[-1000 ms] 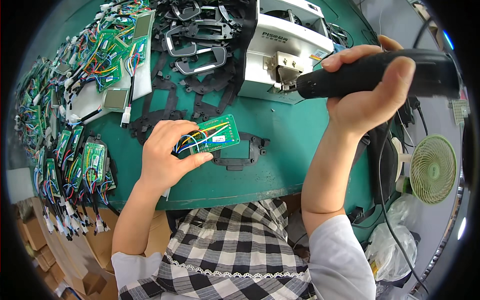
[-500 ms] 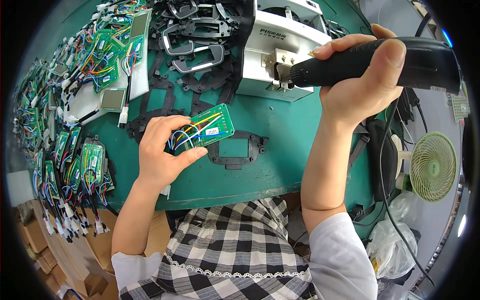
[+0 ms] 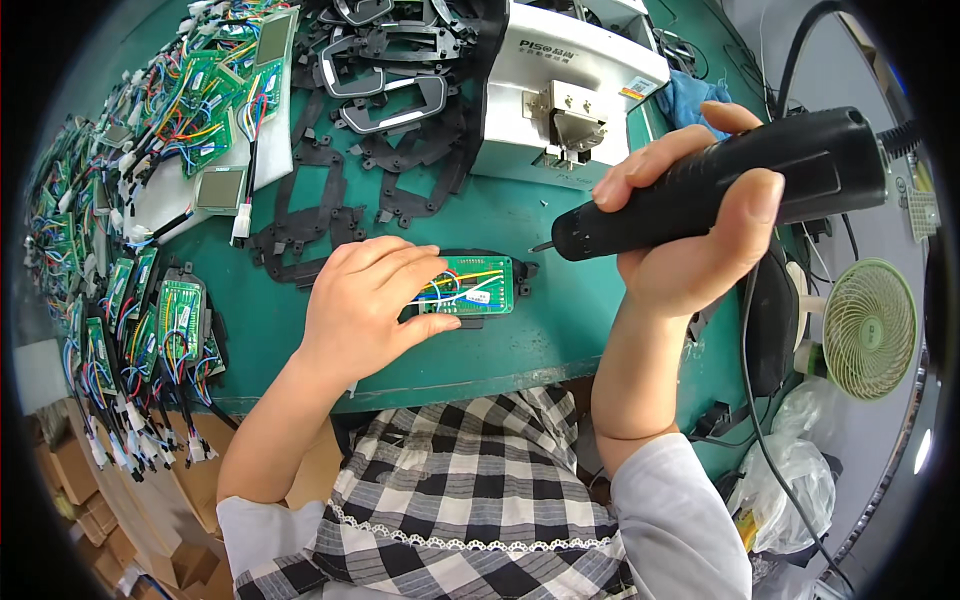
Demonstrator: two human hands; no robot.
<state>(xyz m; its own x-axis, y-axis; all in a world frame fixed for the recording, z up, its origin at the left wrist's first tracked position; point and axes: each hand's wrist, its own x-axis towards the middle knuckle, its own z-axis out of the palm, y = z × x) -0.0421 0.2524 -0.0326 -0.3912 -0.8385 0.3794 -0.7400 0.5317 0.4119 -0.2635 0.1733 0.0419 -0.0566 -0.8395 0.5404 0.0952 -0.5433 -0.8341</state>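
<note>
My left hand (image 3: 375,297) is closed on a green circuit board (image 3: 490,270) with coloured wires on its face. The board lies over a black plastic frame (image 3: 524,277), whose right end juts out past it. In my right hand (image 3: 700,215) is a black electric screwdriver (image 3: 730,180), its fingers wrapped round the body. The screwdriver tilts down to the left, and its thin bit ends just right of the black frame, apart from the board. Much of the board's left part is hidden under my left fingers.
A white screw feeder (image 3: 560,100) stands at the back. Several black frames (image 3: 390,105) lie left of it. Wired circuit boards (image 3: 205,110) are heaped at the far left, with finished-looking assemblies (image 3: 180,325) nearer. A green fan (image 3: 870,330) and a hanging cable (image 3: 755,400) are at right.
My left hand has moved the circuit board right and down onto the black frame. My right hand has drawn the screwdriver away from the screw feeder, down toward the frame.
</note>
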